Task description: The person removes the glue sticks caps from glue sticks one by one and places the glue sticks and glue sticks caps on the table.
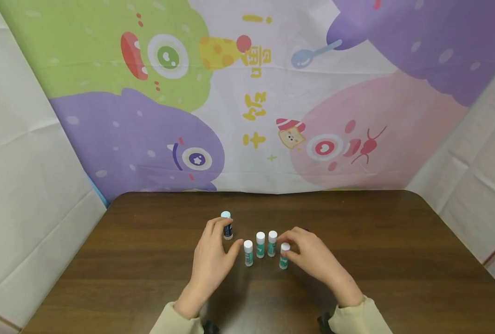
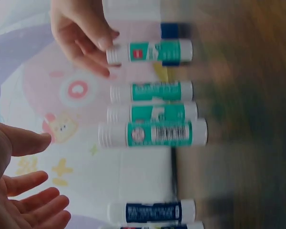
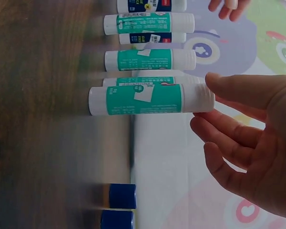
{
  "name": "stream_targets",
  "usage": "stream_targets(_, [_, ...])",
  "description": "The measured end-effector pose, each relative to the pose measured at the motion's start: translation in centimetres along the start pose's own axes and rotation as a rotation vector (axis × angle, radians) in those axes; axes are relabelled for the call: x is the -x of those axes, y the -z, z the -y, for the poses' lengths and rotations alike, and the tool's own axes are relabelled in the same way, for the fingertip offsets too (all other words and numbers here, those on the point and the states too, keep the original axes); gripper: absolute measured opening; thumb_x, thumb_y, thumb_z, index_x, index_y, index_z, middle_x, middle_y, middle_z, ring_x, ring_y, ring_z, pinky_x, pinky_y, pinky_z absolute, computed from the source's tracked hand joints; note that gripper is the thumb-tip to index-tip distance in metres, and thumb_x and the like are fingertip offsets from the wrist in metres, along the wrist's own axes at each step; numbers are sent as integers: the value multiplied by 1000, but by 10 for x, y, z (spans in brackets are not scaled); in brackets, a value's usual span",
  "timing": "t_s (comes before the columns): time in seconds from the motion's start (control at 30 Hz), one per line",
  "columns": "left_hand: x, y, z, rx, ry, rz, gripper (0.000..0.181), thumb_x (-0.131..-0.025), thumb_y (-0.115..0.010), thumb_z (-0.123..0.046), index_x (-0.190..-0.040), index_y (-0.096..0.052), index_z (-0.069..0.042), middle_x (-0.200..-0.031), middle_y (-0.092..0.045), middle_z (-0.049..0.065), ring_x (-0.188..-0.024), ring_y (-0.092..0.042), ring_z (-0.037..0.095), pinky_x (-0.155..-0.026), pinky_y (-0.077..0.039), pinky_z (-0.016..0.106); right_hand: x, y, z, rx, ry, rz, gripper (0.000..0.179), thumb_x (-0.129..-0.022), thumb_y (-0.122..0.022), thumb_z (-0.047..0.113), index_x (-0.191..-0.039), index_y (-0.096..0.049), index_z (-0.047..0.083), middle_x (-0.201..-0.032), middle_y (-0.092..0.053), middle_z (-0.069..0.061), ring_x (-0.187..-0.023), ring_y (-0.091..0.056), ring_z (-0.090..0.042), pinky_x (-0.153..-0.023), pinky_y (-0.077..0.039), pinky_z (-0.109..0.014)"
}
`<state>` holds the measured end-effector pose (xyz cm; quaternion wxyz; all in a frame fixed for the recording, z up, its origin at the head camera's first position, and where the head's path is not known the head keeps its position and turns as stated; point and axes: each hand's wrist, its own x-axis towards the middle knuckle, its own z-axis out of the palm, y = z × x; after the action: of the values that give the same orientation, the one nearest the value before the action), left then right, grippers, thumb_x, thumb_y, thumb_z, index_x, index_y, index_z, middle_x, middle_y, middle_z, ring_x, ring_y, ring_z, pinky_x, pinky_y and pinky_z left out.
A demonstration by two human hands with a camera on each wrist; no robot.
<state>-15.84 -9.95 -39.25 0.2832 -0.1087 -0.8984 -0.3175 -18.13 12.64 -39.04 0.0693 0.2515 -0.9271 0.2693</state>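
Several glue sticks with white caps and green labels stand upright on the table. My right hand (image 1: 314, 255) pinches the cap of the rightmost green glue stick (image 1: 283, 262) between thumb and fingers. Left of it stand a pair, one green glue stick (image 1: 272, 246) beside another (image 1: 260, 246), and nearer to me a green glue stick (image 1: 248, 255). My left hand (image 1: 211, 255) holds nothing; its thumb and fingers are spread apart. Its thumb is close to that nearer stick, and its fingers overlap a navy glue stick (image 1: 228, 230). A second navy one (image 2: 162, 226) shows partly in the left wrist view.
Two short blue cylinders, one (image 3: 122, 196) beside the other (image 3: 117, 220), stand beyond my right hand, mostly hidden by it in the head view. The dark wooden table (image 1: 155, 260) ends at a cartoon-printed cloth (image 1: 247, 171). White panels (image 1: 34, 185) flank both sides.
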Motion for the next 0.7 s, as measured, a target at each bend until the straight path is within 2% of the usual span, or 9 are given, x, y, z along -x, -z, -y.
stream_targets(0.1, [4, -3, -5, 51, -10, 46, 46, -74, -75, -17, -115, -54, -9, -115, -53, 5, -100, -56, 22, -77, -49, 37, -1, -2, -1, -4, 3, -3, 20, -77, -71, 13, -97, -66, 13, -86, -58, 8, -82, -58, -10, -71, -47, -29])
stream_targets(0.3, [9, -9, -14, 142, 3, 131, 42, -76, -73, -20, -114, -55, -14, -114, -54, 0, -101, -54, 17, -78, -48, 35, -2, -6, -3, -15, 2, 14, 15, -78, -69, 10, -93, -65, 13, -85, -58, 7, -80, -56, -8, -68, -47, -25])
stream_targets(0.5, [12, -14, -19, 151, -2, 177, 38, -78, -71, -21, -112, -56, -14, -110, -55, -3, -95, -55, 14, -73, -47, 31, -1, -5, -2, -20, -20, 13, 13, -79, -69, 11, -91, -65, 13, -86, -58, 7, -80, -55, -7, -68, -47, -24])
stream_targets(0.7, [15, -18, -20, 149, -33, 198, 37, -78, -71, -19, -111, -57, -14, -104, -59, 1, -92, -59, 15, -72, -49, 32, 0, 2, 0, -78, 10, -18, 14, -80, -68, 12, -94, -65, 13, -87, -58, 8, -80, -57, -10, -67, -46, -24])
